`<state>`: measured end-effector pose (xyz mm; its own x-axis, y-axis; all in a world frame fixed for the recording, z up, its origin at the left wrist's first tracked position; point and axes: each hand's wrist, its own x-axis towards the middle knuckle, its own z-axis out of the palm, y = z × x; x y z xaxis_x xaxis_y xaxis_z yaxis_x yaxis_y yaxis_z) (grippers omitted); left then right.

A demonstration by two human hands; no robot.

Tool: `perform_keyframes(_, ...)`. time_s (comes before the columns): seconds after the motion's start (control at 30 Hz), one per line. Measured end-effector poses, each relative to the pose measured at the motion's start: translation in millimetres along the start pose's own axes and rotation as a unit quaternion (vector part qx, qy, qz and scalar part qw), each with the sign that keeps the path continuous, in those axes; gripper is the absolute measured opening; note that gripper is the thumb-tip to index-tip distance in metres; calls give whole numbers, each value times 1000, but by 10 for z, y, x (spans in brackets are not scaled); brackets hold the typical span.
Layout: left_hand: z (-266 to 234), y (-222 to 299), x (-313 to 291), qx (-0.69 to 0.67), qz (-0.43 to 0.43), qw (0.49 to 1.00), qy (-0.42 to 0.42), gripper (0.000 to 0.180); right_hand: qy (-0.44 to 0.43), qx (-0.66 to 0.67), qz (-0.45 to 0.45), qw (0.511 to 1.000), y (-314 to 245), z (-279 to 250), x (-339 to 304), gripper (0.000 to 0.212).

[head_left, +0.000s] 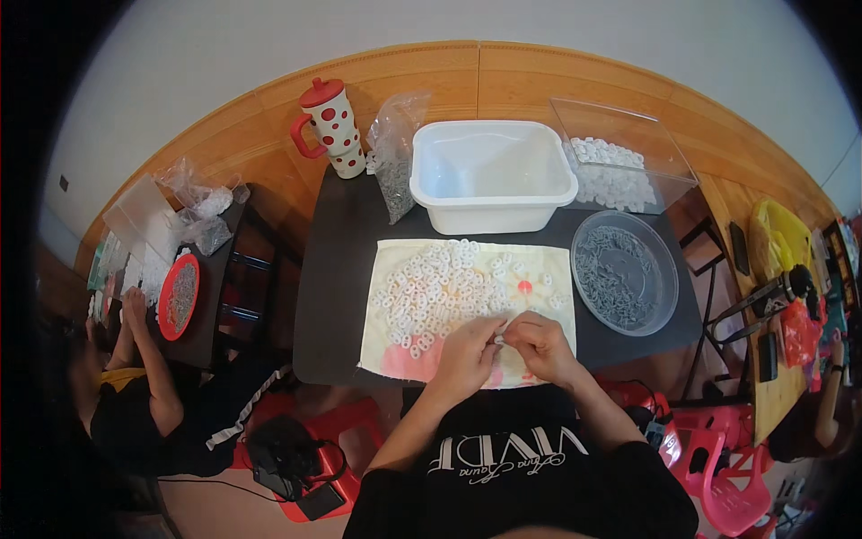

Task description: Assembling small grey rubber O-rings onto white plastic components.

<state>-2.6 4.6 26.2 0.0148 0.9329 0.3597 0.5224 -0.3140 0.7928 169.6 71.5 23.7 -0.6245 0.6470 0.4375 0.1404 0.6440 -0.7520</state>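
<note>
My left hand and my right hand meet over the near edge of a cream cloth. Their fingertips pinch a small white plastic piece between them, largely covered by the fingers. Spread over the cloth, left of and beyond my hands, lie many loose white figure-eight-shaped plastic pieces. A few more are scattered at the cloth's right side, near a red round spot. To the right of my right hand stands a round clear tub holding small grey plug-like pieces.
Behind the cloth stand a white basin, a clear bag of small metal parts, a dotted tumbler and a clear box with white pieces. Another person's hands work at the left table, near a red tray.
</note>
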Motion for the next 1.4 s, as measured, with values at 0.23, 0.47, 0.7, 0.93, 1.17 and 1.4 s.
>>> perform_keyframes(0.23, 12, 0, -32, 53, 19, 998, 11, 30, -3, -54, -47, 997, -22, -4, -4, 18)
perform_keyframes(0.47, -54, 23, -34, -12, 7, 1000, -1, 18, -2, -65, -78, 995, -45, -19, 12, 17)
perform_keyframes(0.7, -7, -36, -89, 25, 70, 997, 15, 18, -33, -128, -130, 983, -69, -39, -12, 19)
perform_keyframes(0.93, -9, -38, -80, 32, 80, 996, 1, 20, -55, -130, -137, 980, -61, -18, -42, 19)
perform_keyframes(1.17, 5, -43, -92, 43, 75, 996, -5, 20, -70, -132, -152, 977, -28, -16, -40, 21)
perform_keyframes(1.4, -7, -28, -80, 77, 101, 992, -15, 16, -91, -133, -155, 975, -31, -35, -15, 24)
